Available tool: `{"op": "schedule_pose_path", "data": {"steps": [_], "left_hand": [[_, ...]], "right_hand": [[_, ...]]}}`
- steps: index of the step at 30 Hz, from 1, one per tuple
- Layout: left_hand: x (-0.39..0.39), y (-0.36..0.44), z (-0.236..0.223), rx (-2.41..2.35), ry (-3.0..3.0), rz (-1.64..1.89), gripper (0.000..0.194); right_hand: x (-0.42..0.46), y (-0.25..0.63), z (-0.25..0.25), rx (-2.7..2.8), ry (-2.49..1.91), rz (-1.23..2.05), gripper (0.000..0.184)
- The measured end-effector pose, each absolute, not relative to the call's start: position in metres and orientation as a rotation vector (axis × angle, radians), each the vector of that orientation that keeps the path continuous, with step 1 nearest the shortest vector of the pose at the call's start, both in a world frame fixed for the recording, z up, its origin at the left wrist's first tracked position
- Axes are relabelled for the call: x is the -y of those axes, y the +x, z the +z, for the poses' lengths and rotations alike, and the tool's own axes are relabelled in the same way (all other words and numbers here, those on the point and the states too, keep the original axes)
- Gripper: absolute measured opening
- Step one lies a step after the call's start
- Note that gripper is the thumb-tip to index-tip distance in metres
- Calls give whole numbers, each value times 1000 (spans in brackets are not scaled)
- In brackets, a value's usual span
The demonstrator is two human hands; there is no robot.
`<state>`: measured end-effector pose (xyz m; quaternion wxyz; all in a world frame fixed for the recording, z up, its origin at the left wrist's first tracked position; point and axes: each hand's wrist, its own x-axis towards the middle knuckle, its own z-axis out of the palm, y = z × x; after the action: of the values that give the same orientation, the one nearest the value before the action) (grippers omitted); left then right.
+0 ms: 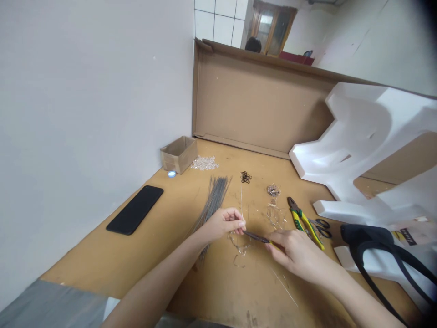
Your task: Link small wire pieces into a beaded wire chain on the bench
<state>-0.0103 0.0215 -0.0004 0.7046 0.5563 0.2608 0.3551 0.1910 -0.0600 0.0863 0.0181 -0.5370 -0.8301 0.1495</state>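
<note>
Both hands are at the middle of the wooden-toned tabletop (273, 296), brought together so that the tool's tip meets the left fingertips.

The left forearm (160, 273) enters from the lower left and slants inward. The left hand (229, 221) is turned thumb-up, its fingers curled, with thumb and forefinger pinched on a thin wire (241, 200). The wire stands out from the pinch toward the far side of the table.

The right forearm (348, 282) enters from the lower right and slants inward. The right hand (290, 248) lies back uppermost, its fingers wrapped round the yellow handles of long-nosed pliers (256, 236). The dark nose points left to the pinch; whether its jaws bite on the wire cannot be told.

A bundle of grey wires (215, 193) lies beside the left hand, partly beneath the left wrist and forearm. A linked wire piece (241, 249) lies just below the left fingertips. Beyond the right hand are green-and-yellow combination pliers (298, 221), with black-handled scissors (322, 228) just beside them. A cluster of black rings (246, 177) sits farther back, apart from both hands.
</note>
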Motion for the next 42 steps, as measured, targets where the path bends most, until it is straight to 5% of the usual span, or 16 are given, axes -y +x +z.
{"op": "schedule_pose_path", "data": {"steps": [23,27,36,42], "left_hand": [[-23,-7,-8,-635,1318,800,25],[-30,-8,-14,-711,1337,827,25],[-24,-18,-3,-584,1344,513,20],[-24,-27,5,-397,1292,396,15]], "right_hand": [[62,197,81,2518,-1723,541,22],[64,212,54,2418,-1821,584,26],[74,210,-18,2320,-2053,135,28],[67,212,-7,2015,-1788,512,33]]}}
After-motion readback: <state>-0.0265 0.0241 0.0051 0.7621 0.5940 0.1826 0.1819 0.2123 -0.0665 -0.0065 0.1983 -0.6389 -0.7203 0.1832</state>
